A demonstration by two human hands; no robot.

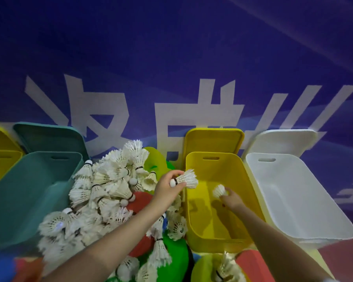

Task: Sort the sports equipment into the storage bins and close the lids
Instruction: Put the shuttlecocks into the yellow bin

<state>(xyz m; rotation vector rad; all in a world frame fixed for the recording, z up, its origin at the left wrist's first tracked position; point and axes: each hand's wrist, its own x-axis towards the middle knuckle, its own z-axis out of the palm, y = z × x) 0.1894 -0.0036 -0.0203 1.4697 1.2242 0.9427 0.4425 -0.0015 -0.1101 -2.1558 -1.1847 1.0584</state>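
I had my left hand [167, 187] pinching a white feathered shuttlecock [184, 179] by its cork end, just over the near-left rim of the open yellow plastic bin [194, 218]. My right hand [231, 198] was down inside that bin, fingers curled around a second white shuttlecock [219, 190]. The heap of loose white shuttlecocks [102, 192] lay between this bin and the open teal plastic bin [18, 200]. To do this well, I judged each should be released low, cork down, so feathers weren't crushed, with both carried fully past the rim first.
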